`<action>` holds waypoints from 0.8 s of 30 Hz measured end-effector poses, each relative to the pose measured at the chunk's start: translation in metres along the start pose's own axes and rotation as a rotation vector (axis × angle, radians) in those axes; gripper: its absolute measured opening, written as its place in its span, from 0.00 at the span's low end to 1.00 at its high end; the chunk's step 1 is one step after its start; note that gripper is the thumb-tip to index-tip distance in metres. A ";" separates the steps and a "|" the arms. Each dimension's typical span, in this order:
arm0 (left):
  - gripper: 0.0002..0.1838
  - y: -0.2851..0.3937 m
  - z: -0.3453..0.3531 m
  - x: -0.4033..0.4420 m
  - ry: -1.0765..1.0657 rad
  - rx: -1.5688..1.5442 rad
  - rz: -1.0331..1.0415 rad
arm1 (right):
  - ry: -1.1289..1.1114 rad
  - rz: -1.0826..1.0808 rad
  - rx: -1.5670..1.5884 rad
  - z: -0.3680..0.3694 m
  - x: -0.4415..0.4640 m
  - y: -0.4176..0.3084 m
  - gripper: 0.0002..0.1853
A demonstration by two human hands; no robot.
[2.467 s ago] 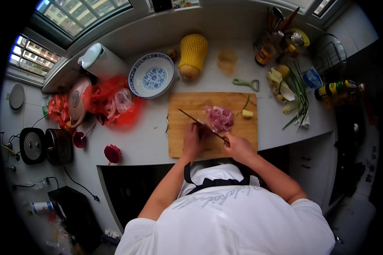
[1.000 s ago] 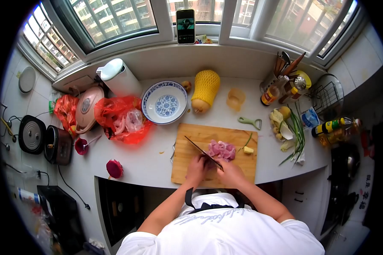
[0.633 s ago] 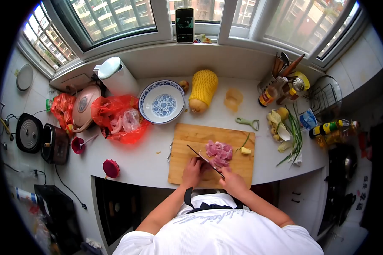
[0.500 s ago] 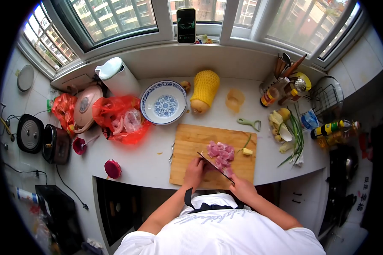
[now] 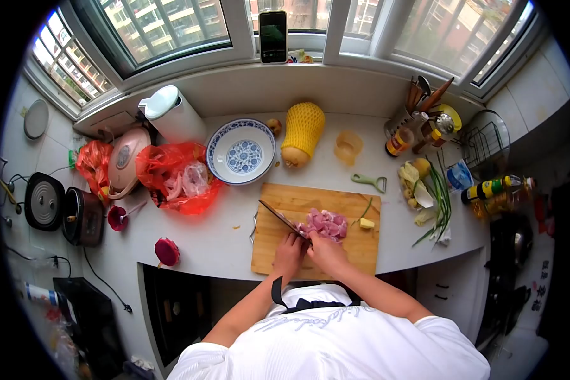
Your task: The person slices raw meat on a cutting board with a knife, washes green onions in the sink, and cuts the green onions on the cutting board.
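Note:
My right hand [image 5: 328, 254] is closed round the handle of a kitchen knife [image 5: 277, 215], whose dark blade slants to the far left over the cutting board [image 5: 275, 194]. Close beside it, my left hand [image 5: 289, 255] has its fingers curled down on the board below the blade; whatever lies under them is hidden. A pile of cut pink raw meat [image 5: 328, 223] sits just beyond my right hand. To the right of the pile lie a pale yellow chunk [image 5: 367, 223], perhaps ginger, and a thin green stalk [image 5: 367, 208].
Behind the board stand a blue-and-white bowl [image 5: 242, 152] and a squash in yellow netting [image 5: 303, 133]. A green peeler [image 5: 369, 182] and spring onions [image 5: 438, 196] lie to the right. On the left are a red plastic bag [image 5: 190, 197] and a white jug [image 5: 172, 114].
My right hand has moved left and slightly away from me, close to my left hand. The knife has swung left, its blade now beside the meat pile rather than across its near side.

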State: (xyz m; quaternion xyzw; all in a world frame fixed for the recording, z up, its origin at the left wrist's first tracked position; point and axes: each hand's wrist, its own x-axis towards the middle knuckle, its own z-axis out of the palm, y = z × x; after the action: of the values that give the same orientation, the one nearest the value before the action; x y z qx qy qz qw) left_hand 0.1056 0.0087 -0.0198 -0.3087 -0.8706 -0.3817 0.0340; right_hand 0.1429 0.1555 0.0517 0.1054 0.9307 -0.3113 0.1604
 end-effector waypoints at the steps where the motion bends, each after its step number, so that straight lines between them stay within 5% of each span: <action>1: 0.14 0.000 -0.002 0.001 -0.004 0.000 0.009 | 0.039 -0.027 0.017 0.001 0.002 0.000 0.15; 13: 0.15 -0.004 0.001 -0.004 0.065 -0.079 -0.050 | 0.003 -0.080 -0.009 -0.027 -0.053 0.014 0.17; 24: 0.16 0.003 -0.006 0.004 0.006 -0.088 -0.088 | -0.155 0.140 -0.035 -0.042 -0.079 0.018 0.16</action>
State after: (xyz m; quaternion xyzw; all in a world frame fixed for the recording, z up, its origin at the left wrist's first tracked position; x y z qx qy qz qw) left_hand 0.1030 0.0084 -0.0124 -0.2700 -0.8656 -0.4217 0.0062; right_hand 0.2114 0.1883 0.1024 0.1431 0.9111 -0.2904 0.2551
